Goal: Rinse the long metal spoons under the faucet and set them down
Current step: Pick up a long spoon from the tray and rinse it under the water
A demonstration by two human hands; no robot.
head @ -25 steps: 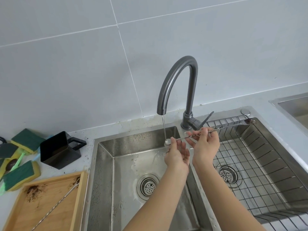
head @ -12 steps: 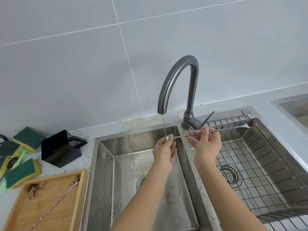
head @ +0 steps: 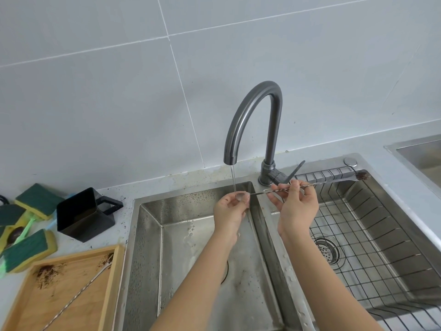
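Pinching the long spoon (head: 269, 190) mid-shaft, right hand (head: 297, 205) held it level over the sink (head: 148, 235) divider. Left hand (head: 230, 209) fingers gripped its bowl under the faucet (head: 253, 115) stream. Second spoon (head: 78, 295) lay in the wooden tray (head: 112, 283) at the bench's front-left edge.

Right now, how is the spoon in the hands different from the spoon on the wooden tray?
The held spoon is up in the air under the faucet's water stream, pinched by the left hand and right hand; the tray spoon lies untouched on the wooden tray. The held spoon is getting wet, while the tray spoon lies among brown crumbs. Both are long, thin, twisted metal spoons.
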